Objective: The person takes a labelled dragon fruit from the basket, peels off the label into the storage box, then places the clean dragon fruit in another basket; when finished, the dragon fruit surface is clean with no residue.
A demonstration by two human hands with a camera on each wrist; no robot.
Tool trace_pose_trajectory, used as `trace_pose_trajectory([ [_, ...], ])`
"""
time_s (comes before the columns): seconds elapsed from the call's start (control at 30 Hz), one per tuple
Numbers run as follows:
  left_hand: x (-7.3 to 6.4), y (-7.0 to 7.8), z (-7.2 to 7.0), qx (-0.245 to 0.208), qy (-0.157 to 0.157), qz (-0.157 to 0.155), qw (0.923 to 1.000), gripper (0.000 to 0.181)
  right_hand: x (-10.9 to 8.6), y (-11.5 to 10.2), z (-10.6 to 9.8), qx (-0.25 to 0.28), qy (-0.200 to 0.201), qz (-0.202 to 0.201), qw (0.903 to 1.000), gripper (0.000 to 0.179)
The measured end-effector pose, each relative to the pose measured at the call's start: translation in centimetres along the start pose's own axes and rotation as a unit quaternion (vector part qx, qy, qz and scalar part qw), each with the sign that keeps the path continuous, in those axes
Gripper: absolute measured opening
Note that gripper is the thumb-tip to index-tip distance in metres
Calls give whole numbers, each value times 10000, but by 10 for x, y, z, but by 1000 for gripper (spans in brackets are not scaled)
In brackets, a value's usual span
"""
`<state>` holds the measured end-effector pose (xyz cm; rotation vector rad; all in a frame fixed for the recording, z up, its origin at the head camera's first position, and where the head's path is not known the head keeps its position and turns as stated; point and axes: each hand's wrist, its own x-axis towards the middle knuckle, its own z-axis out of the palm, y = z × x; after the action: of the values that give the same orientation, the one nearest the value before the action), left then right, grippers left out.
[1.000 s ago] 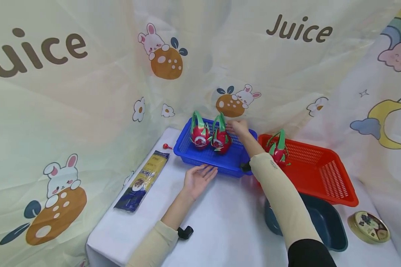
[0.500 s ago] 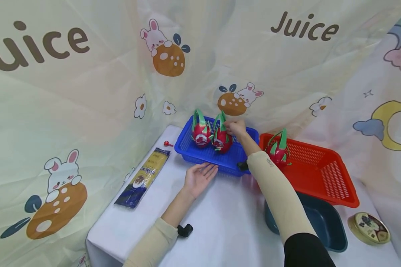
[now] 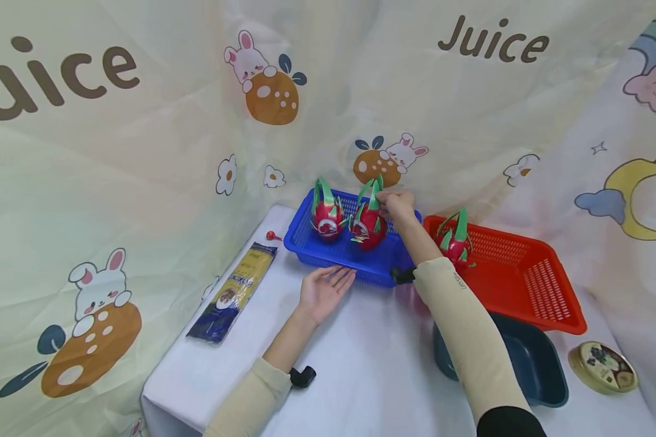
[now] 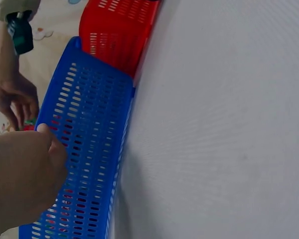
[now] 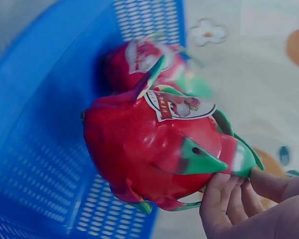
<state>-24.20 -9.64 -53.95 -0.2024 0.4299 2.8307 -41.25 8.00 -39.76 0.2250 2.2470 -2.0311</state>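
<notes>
My right hand (image 3: 396, 205) pinches the green leafy top of a red dragon fruit (image 3: 369, 226) at the back of the blue basket (image 3: 328, 260). Up close in the right wrist view, thumb and fingers hold the leaf tips, and the fruit (image 5: 149, 144) bears an oval label. Beside it in the basket stands a second dragon fruit (image 3: 328, 220), also labelled. Palm up, my left hand (image 3: 324, 295) rests its fingers at the basket's front rim. From the left wrist, that hand (image 4: 27, 174) overlaps the basket's perforated side (image 4: 89, 129).
To the right, a red basket (image 3: 525, 273) holds another dragon fruit (image 3: 455, 244). In front of it are a dark teal basin (image 3: 536, 364) and a round gold tin (image 3: 604, 367). A long gold-and-blue packet (image 3: 234, 292) and a small red lollipop-like item (image 3: 273, 235) lie left.
My right fingers, straighter a second ago, now pinch the leaves. The held dragon fruit has shifted slightly right, away from its neighbour. My left hand stays at the rim.
</notes>
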Motion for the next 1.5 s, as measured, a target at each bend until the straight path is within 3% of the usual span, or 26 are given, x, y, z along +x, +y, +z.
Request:
trace_pose_trajectory([
  [0.2, 0, 2, 2, -131, -73, -20, 9999, 36, -30, -21, -12, 383, -184, -169, 9990, 37],
  [0.47, 0, 0, 2, -294, -94, -57, 9995, 58, -71, -29, -38, 1316, -513, -119, 9899, 42],
  [0.67, 2, -1, 0, -279, -177, -51, 9994, 43, -98, -25, -56, 1996, -527, 78, 9784, 17],
  [0.8, 3, -1, -2, -200, -242, -54, 9995, 35, -113, -17, -66, 2086, -620, 158, 9759, 8],
  [0.93, 3, -1, -3, -121, -277, -54, 9995, 33, -128, -4, -75, 2039, -668, 278, 9763, 14],
  [1.3, 3, 0, -3, 73, -397, -43, 9992, 36, -158, 36, -92, 2225, -607, 669, 9707, 21],
  [1.5, 3, -2, -2, -26, -350, -92, 9993, 41, -169, 57, -98, 2179, -780, 867, 9690, 14],
])
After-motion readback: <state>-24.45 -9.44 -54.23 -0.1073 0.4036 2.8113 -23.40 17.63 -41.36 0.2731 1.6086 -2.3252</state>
